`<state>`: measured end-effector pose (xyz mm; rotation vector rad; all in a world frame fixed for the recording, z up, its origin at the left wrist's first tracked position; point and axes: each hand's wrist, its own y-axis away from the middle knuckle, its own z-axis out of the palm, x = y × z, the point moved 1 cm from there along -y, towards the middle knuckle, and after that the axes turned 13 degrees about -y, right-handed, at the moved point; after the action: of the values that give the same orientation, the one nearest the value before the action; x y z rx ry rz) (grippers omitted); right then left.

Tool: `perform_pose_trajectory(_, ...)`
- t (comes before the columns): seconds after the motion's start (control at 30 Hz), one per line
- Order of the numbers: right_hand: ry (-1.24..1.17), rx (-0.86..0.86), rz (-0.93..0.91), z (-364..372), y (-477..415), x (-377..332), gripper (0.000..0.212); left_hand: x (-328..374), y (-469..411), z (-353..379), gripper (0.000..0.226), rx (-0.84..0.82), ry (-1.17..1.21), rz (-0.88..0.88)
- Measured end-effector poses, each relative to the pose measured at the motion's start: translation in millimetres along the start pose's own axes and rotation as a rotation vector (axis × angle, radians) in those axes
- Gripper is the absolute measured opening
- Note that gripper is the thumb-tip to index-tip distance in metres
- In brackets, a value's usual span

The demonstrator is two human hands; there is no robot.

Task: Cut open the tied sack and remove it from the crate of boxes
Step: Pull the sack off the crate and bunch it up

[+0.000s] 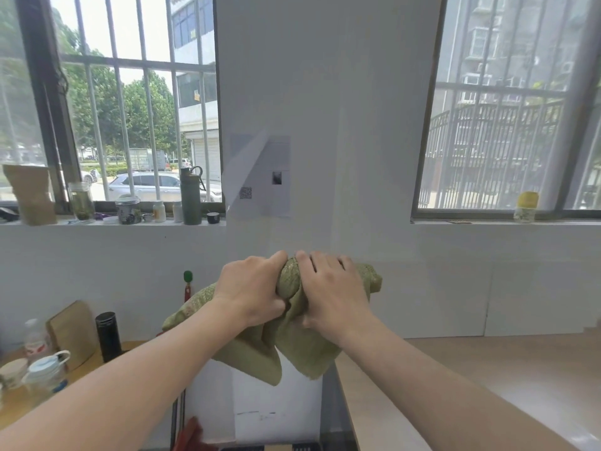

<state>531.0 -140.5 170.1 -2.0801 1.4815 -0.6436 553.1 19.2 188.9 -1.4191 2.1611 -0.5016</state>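
- Wall (325,92) fills the middle of the view, with a barred window on each side; the head is up, so the floor area sits at the very bottom edge.
- Wooden table (487,385) is lower right, a cluttered side surface (19,402) with bottles and cups lower left.
- White boxes (260,405) stand in the gap between the two, directly under the hands. Dark edges at their left side and at the bottom may be the crate; too cropped to tell.
- Green woven sack (292,349) is up in the air at chest height, bunched, its loose ends hanging just above the box tops. It looks clear of the boxes, not around them.
- Left hand (252,288) is clenched on the left of the bunch, fingers curled into the fabric.
- Right hand (331,288) is closed over the right of the bunch, fingers on top, thumb under. Hands nearly touch.
- No knife, scissors or tie visible.
- Judgement: cutting looks done; this is the removal step, late in the task.
- Next move calls for carrying the wad sideways away from the boxes and setting it down; table on the right looks the obvious spot. Keep the hanging ends from snagging a box corner.
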Motion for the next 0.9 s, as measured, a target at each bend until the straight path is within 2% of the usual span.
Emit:
perform_pose_trajectory(0.17, 0.039, 0.278, -0.025, 1, -3, 4, 0.048, 4, 0, -9, 0.026, 0.004, 0.118, -0.014)
perform_pose_trajectory(0.33, 0.062, 0.333, -0.031, 0, -6, 3, 0.039, 3, 2, -12, 0.025, -0.032, 0.303, -0.02)
perform_pose_trajectory(0.43, 0.027, 0.289, -0.006, -3, -8, 2, 0.034, 0, 4, -10, 0.033, -0.046, 0.344, 0.012)
perform_pose_trajectory(0.5, -0.025, 0.195, 0.032, -7, -10, 0, 0.035, -2, 5, -10, 0.045, -0.044, 0.29, 0.046)
perform_pose_trajectory(0.6, -0.134, 0.056, 0.165, -11, -11, -1, 0.025, -1, 8, -8, 0.08, 0.027, 0.022, 0.098)
perform_pose_trajectory(0.7, -0.219, -0.01, 0.305, -18, -14, -2, 0.015, 0, 12, -2, 0.106, 0.117, -0.18, 0.054)
perform_pose_trajectory(0.8, -0.303, -0.094, 0.408, -25, -18, -3, 0.014, -3, 17, 6, 0.109, 0.266, -0.254, -0.007)
perform_pose_trajectory(0.9, -0.401, -0.145, 0.446, -31, -22, -3, 0.01, -5, 18, 12, 0.105, 0.338, -0.264, -0.036)
